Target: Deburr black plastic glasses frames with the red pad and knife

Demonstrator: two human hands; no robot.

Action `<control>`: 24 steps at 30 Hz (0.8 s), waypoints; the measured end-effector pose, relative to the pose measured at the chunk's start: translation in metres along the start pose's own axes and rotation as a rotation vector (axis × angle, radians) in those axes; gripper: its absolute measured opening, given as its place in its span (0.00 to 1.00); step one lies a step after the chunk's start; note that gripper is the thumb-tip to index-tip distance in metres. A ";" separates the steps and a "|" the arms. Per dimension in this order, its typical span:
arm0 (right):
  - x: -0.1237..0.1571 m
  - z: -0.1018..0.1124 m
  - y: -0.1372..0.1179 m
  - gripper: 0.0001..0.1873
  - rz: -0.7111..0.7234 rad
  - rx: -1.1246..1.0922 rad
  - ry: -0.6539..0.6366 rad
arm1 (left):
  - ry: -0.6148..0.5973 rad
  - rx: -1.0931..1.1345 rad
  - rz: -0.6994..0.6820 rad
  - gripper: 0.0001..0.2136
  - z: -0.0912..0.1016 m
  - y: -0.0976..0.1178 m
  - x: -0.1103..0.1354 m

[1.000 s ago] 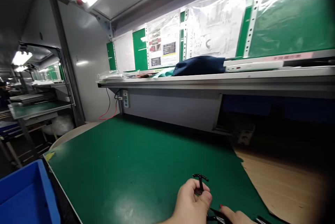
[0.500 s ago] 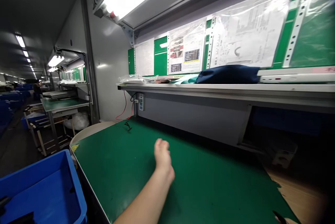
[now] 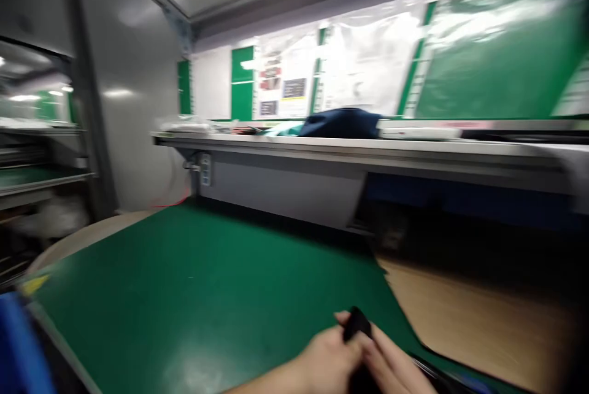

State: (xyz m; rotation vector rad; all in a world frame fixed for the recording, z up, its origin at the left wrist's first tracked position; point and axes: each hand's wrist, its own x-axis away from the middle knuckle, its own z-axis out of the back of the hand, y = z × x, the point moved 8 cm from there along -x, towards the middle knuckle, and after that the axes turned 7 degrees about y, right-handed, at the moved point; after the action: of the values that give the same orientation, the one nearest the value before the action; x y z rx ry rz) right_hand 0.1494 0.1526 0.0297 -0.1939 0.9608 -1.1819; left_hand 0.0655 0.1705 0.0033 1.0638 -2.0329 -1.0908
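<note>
One green counter; one shelf above it. One blue bin, cut off at far left. One navy cloth, on the shelf. Two hands: left hand and right hand meet over the counter's near side, both gripping one black piece between them.

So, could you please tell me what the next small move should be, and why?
Perhaps raise the black piece slightly for a clearer look: the left hand and right hand meet around it low in the picture, hiding part of it.
</note>
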 end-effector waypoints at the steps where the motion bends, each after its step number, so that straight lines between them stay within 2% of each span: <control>1: -0.003 0.004 0.000 0.26 -0.053 -0.009 -0.071 | 0.015 0.016 0.019 0.36 0.002 -0.002 0.001; 3: -0.011 0.030 0.014 0.25 -0.116 0.094 -0.127 | 0.051 0.002 0.094 0.29 0.007 -0.009 0.003; 5: -0.013 0.079 0.046 0.21 -0.193 0.289 -0.055 | 0.081 0.000 0.161 0.24 0.011 -0.011 0.002; 7: -0.004 0.126 0.084 0.17 -0.295 0.393 -0.004 | 0.130 0.054 0.242 0.23 0.013 -0.014 0.003; 9: 0.012 0.155 0.118 0.13 -0.375 0.406 -0.026 | 0.160 0.109 0.306 0.24 0.009 -0.015 0.008; 11: 0.026 0.162 0.142 0.10 -0.405 0.377 -0.091 | 0.154 0.121 0.322 0.26 0.001 -0.015 0.012; 13: 0.032 0.158 0.156 0.11 -0.407 0.348 -0.141 | 0.140 0.106 0.304 0.26 -0.005 -0.014 0.016; 16: 0.035 0.152 0.167 0.07 -0.425 0.319 -0.152 | 0.117 0.067 0.299 0.25 -0.009 -0.015 0.018; 18: 0.035 0.156 0.171 0.04 -0.451 0.303 -0.126 | 0.093 0.022 0.302 0.23 -0.008 -0.017 0.017; 21: 0.032 0.166 0.162 0.06 -0.451 0.273 -0.037 | 0.037 -0.102 0.294 0.18 -0.006 -0.021 0.015; 24: 0.024 0.160 0.130 0.13 -0.369 0.203 0.034 | -0.058 -0.293 0.272 0.18 -0.007 -0.023 0.015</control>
State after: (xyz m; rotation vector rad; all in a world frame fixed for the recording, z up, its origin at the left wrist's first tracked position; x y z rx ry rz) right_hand 0.3557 0.1316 0.0375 -0.1937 0.8490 -1.6178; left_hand 0.0721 0.1465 -0.0111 0.5960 -1.9183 -1.2360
